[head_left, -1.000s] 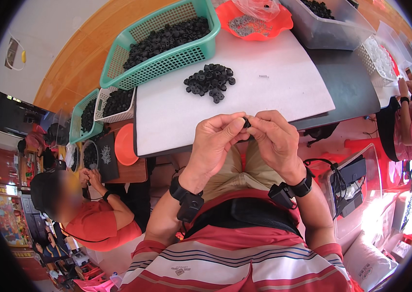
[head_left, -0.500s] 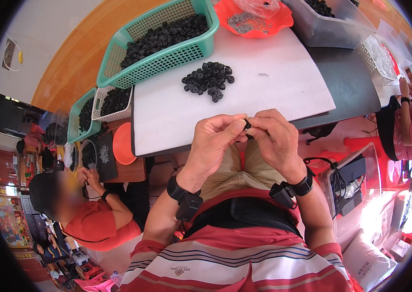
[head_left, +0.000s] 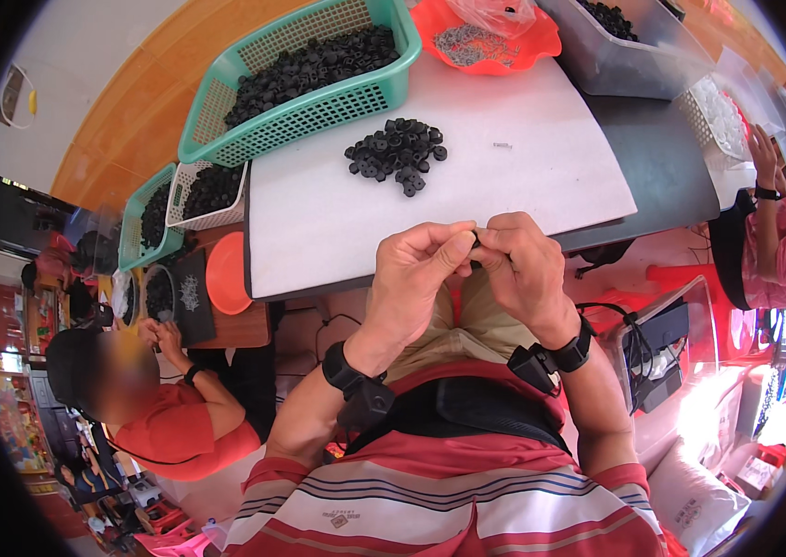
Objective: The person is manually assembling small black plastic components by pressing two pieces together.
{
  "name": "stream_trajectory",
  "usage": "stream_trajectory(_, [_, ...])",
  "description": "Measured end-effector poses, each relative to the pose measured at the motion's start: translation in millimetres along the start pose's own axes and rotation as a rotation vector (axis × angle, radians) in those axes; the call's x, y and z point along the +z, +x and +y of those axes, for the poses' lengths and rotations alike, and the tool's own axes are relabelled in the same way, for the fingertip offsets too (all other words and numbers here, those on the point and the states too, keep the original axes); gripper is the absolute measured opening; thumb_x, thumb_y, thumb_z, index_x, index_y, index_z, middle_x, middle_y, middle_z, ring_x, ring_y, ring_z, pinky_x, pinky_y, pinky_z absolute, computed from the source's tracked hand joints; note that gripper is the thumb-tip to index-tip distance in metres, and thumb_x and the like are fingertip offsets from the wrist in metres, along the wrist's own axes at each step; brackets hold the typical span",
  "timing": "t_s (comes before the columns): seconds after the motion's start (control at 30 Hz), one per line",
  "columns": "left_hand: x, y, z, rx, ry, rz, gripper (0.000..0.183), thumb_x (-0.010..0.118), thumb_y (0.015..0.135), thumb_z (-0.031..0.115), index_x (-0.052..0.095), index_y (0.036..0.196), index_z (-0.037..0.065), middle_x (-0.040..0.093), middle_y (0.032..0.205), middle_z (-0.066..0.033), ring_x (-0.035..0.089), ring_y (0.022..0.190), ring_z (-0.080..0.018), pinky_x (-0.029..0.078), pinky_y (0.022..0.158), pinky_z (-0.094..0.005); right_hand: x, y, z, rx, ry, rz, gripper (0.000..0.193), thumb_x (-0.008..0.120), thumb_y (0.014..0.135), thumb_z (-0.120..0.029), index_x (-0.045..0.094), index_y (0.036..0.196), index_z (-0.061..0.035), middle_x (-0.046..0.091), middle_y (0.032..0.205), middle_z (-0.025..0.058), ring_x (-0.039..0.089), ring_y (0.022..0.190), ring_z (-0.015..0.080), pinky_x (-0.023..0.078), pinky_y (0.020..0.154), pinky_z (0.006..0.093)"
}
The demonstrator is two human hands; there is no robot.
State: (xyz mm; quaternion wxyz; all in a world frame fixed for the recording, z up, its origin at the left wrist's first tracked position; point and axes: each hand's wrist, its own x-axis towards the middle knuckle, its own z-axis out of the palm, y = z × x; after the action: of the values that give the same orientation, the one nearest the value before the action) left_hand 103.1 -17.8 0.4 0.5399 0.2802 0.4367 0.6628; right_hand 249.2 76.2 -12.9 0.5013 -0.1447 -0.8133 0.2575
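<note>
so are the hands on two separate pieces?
No, the fingertips of the left hand and right hand meet at one small black piece.

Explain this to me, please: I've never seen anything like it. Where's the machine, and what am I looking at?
There is no robot here, only a person's bare left hand and right hand. The view comes from one of two wide fisheye cameras worn on the head, looking down, so straight edges bend. The hands share a fingertip grip on a small black part, too hidden to make out fully. Beyond them, on a white sheet, lie a heap of black pieces and one tiny pale piece. At the far side are a green basket of black pieces and a wavy red dish holding small silvery bits. The person in red at left is someone else.
</note>
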Motion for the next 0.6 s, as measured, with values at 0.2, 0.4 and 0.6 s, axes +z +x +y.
stream_trajectory(0.2, [0.0,-1.0,6.3,0.040,0.011,0.034,0.029,0.073,0.098,0.017,0.069,0.118,-0.003,0.073,0.096,-0.0037,0.062,0.078,-0.0076,0.052,0.069,-0.0216,-2.2,7.9,-7.1,0.101,0.071,-0.060,0.032,0.077,0.081,0.001,0.067,0.110,-0.0053,0.066,0.097,0.0114,0.068,0.073,0.0285,0.056,0.062,0.0362])
stream_trajectory(0.4, [-6.2,-3.8,9.3,0.036,-0.074,0.005,0.030,0.074,0.096,0.011,0.062,0.121,-0.002,0.072,0.103,-0.0063,0.064,0.082,-0.0081,0.054,0.072,-0.0226,-7.5,13.8,-17.6,0.218,0.097,-0.217,0.038,0.079,0.082,-0.005,0.070,0.119,-0.0096,0.064,0.098,0.0104,0.065,0.072,0.0266,0.054,0.062,0.0356])
stream_trajectory(0.6, [-15.7,-7.7,13.3,0.002,-0.060,-0.032,0.031,0.075,0.095,0.011,0.062,0.121,-0.002,0.072,0.104,-0.0075,0.064,0.087,-0.0083,0.053,0.076,-0.0229,-4.8,21.3,-25.4,0.223,0.090,-0.298,0.032,0.081,0.081,-0.008,0.072,0.112,-0.0078,0.061,0.092,0.0100,0.062,0.069,0.0258,0.051,0.061,0.0355])
